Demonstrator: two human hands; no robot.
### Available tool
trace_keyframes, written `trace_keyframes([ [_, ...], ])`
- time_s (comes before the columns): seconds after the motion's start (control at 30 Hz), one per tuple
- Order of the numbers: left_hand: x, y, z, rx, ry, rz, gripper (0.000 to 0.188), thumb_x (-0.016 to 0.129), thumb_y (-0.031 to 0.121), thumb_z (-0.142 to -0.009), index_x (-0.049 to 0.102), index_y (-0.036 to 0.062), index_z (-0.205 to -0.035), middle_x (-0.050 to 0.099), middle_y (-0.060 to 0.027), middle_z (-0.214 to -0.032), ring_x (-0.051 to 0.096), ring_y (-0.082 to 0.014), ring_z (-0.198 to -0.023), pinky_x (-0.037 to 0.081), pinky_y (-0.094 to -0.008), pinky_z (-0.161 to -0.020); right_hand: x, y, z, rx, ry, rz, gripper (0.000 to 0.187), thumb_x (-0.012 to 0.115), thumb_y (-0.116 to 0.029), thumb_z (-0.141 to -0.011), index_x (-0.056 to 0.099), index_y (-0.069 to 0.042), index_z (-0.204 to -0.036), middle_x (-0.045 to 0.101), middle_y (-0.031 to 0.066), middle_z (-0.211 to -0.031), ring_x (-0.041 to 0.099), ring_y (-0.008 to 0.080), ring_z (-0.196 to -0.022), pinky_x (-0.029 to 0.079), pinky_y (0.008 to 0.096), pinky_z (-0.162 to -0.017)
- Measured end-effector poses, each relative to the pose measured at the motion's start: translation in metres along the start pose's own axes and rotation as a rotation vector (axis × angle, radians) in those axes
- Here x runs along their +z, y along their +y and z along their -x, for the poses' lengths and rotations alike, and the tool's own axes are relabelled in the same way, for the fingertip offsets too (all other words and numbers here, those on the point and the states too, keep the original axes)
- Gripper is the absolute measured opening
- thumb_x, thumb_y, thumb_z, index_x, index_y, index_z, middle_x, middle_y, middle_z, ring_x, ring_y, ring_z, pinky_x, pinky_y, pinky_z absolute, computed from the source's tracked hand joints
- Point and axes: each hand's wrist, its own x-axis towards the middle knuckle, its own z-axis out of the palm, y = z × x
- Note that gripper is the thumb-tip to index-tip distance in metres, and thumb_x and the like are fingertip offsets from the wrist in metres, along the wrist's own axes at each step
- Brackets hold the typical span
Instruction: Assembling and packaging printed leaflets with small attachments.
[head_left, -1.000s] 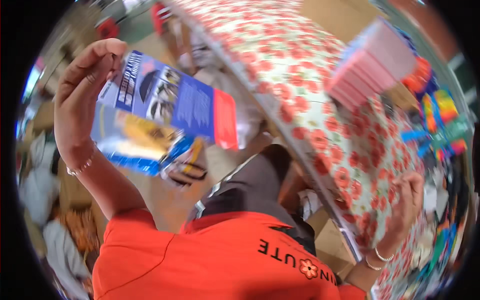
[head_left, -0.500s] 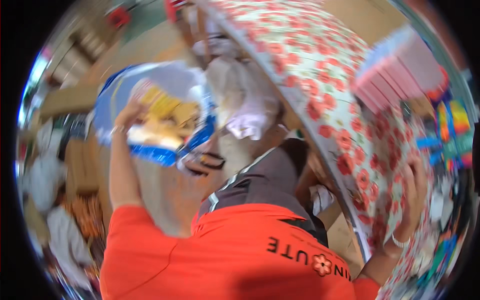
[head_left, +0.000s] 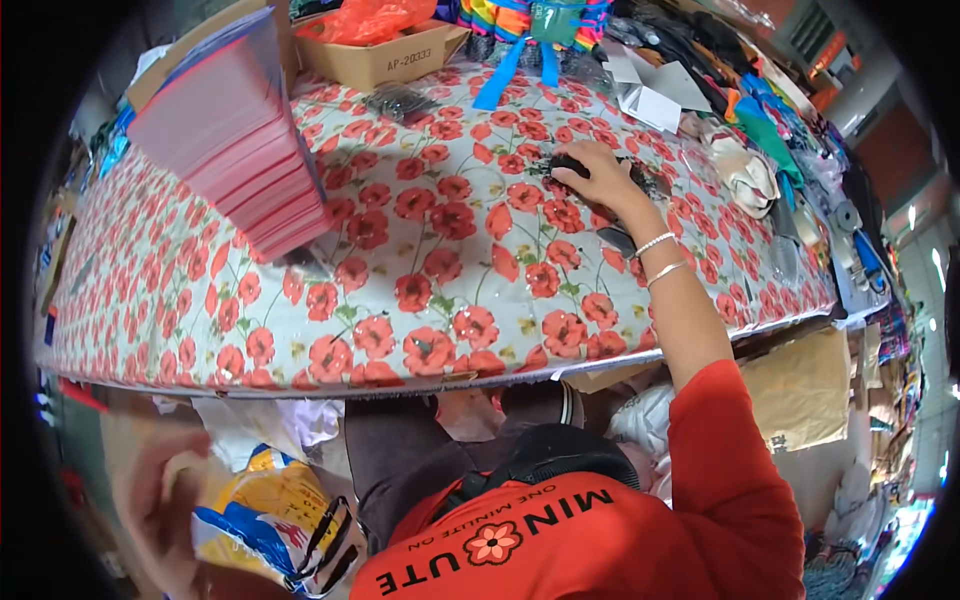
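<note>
My right hand (head_left: 603, 180) rests on the flowered tablecloth (head_left: 425, 260), its fingers curled round a small black thing (head_left: 571, 166) whose kind I cannot make out. More dark bits (head_left: 648, 180) lie beside that hand, and a flat dark object (head_left: 616, 239) sits just below the wrist. My left hand (head_left: 160, 490) is low at the left, below the table edge, smeared by motion so its fingers do not show clearly. Nearest to it stands a blue, yellow and white plastic bag (head_left: 270, 510) with dark handles; I cannot tell whether the hand touches it.
A tall stack of pink sheets (head_left: 235, 140) stands at the table's left. Behind it is a cardboard box (head_left: 380, 58) with a red plastic bag (head_left: 365, 18). Rainbow-coloured bundles (head_left: 535, 20), white papers (head_left: 655, 95) and a cream cloth bundle (head_left: 745, 175) lie toward the back and right.
My view has swung round to face the table. The left hand, earlier at the plastic bag's opening, is now at the lower left. My right hand now grasps the small black thing.
</note>
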Motion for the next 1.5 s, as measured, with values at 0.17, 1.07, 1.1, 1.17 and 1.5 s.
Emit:
trace_keyframes([
  [0.17, 0.109, 0.047, -0.124, 0.526, -0.157, -0.061, 0.018, 0.065, -0.003, -0.070, 0.065, 0.0006, -0.087, 0.064, -0.0063, -0.075, 0.053, -0.0179, -0.060, 0.041, -0.0271, -0.057, -0.001, -0.020, -0.008, -0.043, -0.027, -0.189, 0.022, 0.062, -0.021, -0.081, 0.061, -0.017, -0.103, 0.062, -0.0004, -0.105, 0.053, 0.0239, -0.098, 0.040, 0.0404, -0.085],
  [1.07, 0.217, 0.005, -0.271, 0.021, -0.299, 0.244, 0.012, 0.051, 0.011, -0.088, 0.054, 0.0011, -0.082, 0.057, -0.0054, -0.068, 0.050, -0.0131, -0.053, 0.042, -0.0271, -0.049, -0.015, -0.054, -0.014, -0.016, 0.485, -0.082, 0.014, 0.063, -0.025, -0.079, 0.064, -0.019, -0.092, 0.059, -0.0021, -0.097, 0.041, 0.0269, -0.098, 0.029, 0.0438, -0.081],
  [1.1, 0.216, 0.005, -0.267, -0.030, -0.315, 0.322, 0.012, 0.050, 0.011, -0.089, 0.054, 0.0019, -0.082, 0.056, -0.0035, -0.068, 0.050, -0.0104, -0.054, 0.041, -0.0249, -0.049, -0.014, -0.060, -0.015, -0.041, 0.525, -0.125, 0.014, 0.063, -0.027, -0.079, 0.064, -0.020, -0.092, 0.057, -0.0015, -0.093, 0.040, 0.0277, -0.094, 0.030, 0.0451, -0.077],
  [1.17, 0.216, 0.005, -0.259, 0.032, -0.262, 0.321, 0.012, 0.050, 0.011, -0.089, 0.054, 0.0020, -0.083, 0.056, -0.0040, -0.069, 0.050, -0.0106, -0.054, 0.041, -0.0243, -0.049, -0.020, -0.092, -0.012, 0.056, 0.332, -0.326, 0.018, 0.059, -0.032, -0.082, 0.065, -0.019, -0.094, 0.057, -0.0019, -0.098, 0.040, 0.0239, -0.098, 0.027, 0.0410, -0.080],
  [1.5, 0.247, 0.016, -0.252, 0.108, -0.278, 0.549, 0.006, 0.050, 0.007, -0.088, 0.055, 0.0032, -0.086, 0.056, -0.0038, -0.072, 0.051, -0.0097, -0.058, 0.042, -0.0212, -0.053, -0.023, -0.122, -0.021, 0.393, 0.078, -1.442, 0.034, 0.053, -0.041, -0.086, 0.065, -0.012, -0.098, 0.059, -0.0017, -0.088, 0.051, 0.0123, -0.088, 0.032, 0.0320, -0.074],
])
